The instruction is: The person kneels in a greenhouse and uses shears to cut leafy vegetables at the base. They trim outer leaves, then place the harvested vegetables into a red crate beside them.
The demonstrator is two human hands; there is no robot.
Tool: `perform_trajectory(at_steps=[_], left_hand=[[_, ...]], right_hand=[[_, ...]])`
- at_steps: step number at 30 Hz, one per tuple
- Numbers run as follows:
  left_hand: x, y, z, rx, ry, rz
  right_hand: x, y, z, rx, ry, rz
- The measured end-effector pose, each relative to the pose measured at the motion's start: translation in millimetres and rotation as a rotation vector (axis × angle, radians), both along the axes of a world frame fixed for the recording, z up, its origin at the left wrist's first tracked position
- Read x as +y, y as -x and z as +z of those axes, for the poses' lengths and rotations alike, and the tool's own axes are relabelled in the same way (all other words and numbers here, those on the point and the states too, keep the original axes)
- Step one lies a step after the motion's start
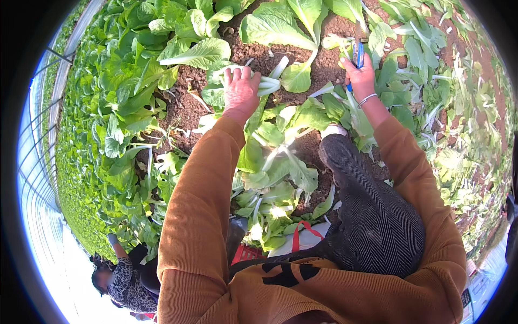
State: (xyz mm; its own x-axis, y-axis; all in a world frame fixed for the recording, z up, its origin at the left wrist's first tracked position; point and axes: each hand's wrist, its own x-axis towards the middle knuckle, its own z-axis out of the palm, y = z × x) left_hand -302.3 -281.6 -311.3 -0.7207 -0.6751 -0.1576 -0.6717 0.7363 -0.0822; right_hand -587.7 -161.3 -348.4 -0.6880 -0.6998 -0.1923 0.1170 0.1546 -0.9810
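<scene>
Around the pale stalks of a leafy green plant [268, 86], my left hand [243, 87] is closed, above the bare soil. My right hand [359, 77] grips a blue-handled knife [359, 54], its blade pointing away from me, with a yellowed leaf piece at the blade and thumb. A bracelet circles the right wrist. Large loose green leaves [275, 30] lie beyond the hands, and more cut leaves [283, 162] are heaped between my arms and beside my shoe.
Growing leafy greens [121, 81] fill the left. Discarded leaves [429, 81] cover the soil at right. Near my body are a white bag [301, 241] with red handles and a red crate [246, 254]. A co-worker [125, 283] is at lower left, beside the greenhouse frame.
</scene>
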Motion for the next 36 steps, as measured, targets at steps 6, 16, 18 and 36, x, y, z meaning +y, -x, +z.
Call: perform_trajectory(at_steps=[6, 16, 18, 36], left_hand=[[0.0, -3.0, 69.8, 0.505, -0.474, 0.121], [-10.9, 44.7, 96.3, 0.425, -1.135, 0.298], [-18.5, 58.4, 82.2, 0.033, -0.719, 0.213], [-49.7, 105.4, 21.7, 0.175, -0.062, -0.467]], right_hand=[[1.7, -19.8, 31.6, 0.028, -0.068, 0.026], [-19.0, -16.4, 31.4, -0.277, -0.073, 0.110], [-28.3, -7.2, 5.1, -0.242, -0.113, 0.098], [-42.0, 8.3, 8.6, -0.319, -0.012, 0.277]])
